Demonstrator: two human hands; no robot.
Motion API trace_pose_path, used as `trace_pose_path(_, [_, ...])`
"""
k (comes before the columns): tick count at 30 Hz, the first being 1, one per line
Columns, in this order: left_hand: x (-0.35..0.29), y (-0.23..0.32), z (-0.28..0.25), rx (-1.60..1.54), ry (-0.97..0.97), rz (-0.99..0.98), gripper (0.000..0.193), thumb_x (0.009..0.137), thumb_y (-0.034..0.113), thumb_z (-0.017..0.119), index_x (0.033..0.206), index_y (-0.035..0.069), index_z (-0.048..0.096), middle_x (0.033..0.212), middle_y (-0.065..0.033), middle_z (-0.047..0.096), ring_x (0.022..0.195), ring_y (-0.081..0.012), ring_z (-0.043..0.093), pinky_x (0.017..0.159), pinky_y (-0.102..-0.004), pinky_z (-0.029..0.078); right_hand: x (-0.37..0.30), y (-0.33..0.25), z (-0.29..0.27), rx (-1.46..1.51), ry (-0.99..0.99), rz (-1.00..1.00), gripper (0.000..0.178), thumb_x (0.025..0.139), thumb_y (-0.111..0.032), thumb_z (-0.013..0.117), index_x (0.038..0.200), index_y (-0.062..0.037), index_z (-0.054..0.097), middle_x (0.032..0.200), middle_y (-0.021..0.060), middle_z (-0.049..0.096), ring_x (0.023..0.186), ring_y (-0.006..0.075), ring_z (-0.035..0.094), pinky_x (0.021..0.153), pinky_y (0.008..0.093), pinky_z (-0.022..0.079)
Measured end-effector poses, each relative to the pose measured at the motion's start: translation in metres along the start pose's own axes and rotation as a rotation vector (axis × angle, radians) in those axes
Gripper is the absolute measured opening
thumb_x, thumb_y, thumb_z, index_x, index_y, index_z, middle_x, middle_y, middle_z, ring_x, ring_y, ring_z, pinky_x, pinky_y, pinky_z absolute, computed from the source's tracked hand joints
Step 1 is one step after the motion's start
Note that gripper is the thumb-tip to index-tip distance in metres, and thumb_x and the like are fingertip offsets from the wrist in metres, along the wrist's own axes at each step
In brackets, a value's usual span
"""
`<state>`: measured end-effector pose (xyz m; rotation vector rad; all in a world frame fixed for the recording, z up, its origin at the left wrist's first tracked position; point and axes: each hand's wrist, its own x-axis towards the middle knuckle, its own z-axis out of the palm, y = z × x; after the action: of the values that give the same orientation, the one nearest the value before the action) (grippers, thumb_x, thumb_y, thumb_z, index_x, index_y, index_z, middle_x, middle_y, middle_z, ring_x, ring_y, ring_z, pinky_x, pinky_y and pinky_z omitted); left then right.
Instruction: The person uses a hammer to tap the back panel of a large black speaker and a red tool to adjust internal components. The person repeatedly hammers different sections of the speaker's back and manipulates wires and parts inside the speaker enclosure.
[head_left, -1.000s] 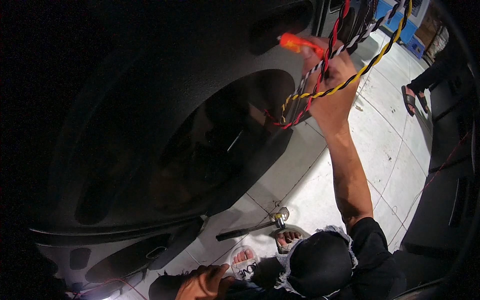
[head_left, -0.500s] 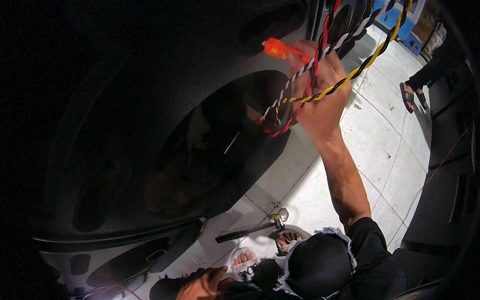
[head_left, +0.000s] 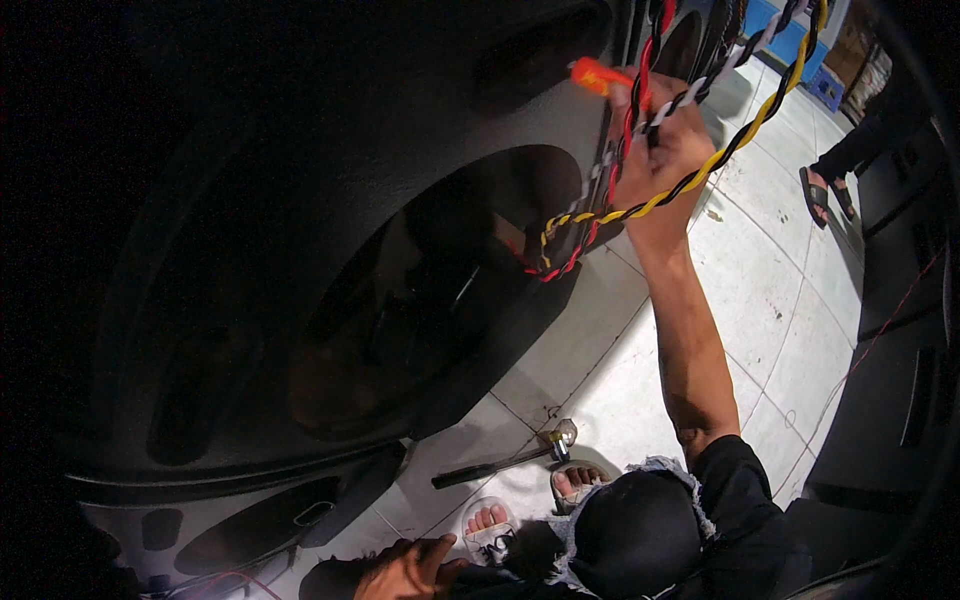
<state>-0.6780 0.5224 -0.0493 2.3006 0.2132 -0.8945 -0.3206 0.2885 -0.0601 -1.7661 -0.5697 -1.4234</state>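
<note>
My right hand [head_left: 665, 150] is closed around an orange cylindrical tool [head_left: 600, 78]; a small pale tip shows at its end, and its exact kind I cannot make out. Twisted wires pass by this hand: a yellow-and-black pair [head_left: 742, 138], a red-and-black pair [head_left: 640, 75] and a white-and-black pair [head_left: 715, 72]. Their lower ends hang at the rim of a large round opening [head_left: 440, 260] in a black speaker cabinet [head_left: 330, 160]. Low in the view, my left hand [head_left: 412, 570] lies with fingers loosely stretched, holding nothing visible.
A hammer [head_left: 500, 464] lies on the pale tiled floor [head_left: 750, 250] by my sandalled feet. More black cabinets [head_left: 890, 380] line the right side, with a thin red wire along them. Another person's sandalled foot [head_left: 815, 195] stands at the far right.
My right hand has moved slightly up and right with the orange tool. The white-and-black wires have shifted up toward the hand, and the yellow-and-black loop has moved a little. My left hand stays put.
</note>
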Motion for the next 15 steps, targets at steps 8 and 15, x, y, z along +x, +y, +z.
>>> trace_pose_path(8, [0.001,0.000,-0.002,-0.022,0.015,-0.001,0.038,0.094,0.026,0.061,0.124,0.003,0.058,0.108,-0.0225,0.066,0.096,-0.0344,0.064,0.086,-0.0397,0.050,-0.013,-0.026,0.006,0.148,-0.031,-0.050,0.018,0.080,0.009,0.056,0.094,0.0058,0.066,0.090,0.0167,0.064,0.066,0.0232,0.065,0.058,0.0328,0.051])
trace_pose_path(15, [0.001,0.001,-0.002,-0.034,0.016,0.002,0.038,0.094,0.025,0.061,0.123,0.001,0.057,0.109,-0.0232,0.066,0.095,-0.0344,0.064,0.086,-0.0390,0.050,-0.010,-0.005,0.000,0.067,-0.022,0.009,0.013,0.080,0.007,0.059,0.092,0.0050,0.066,0.085,0.0156,0.061,0.065,0.0250,0.063,0.055,0.0329,0.048])
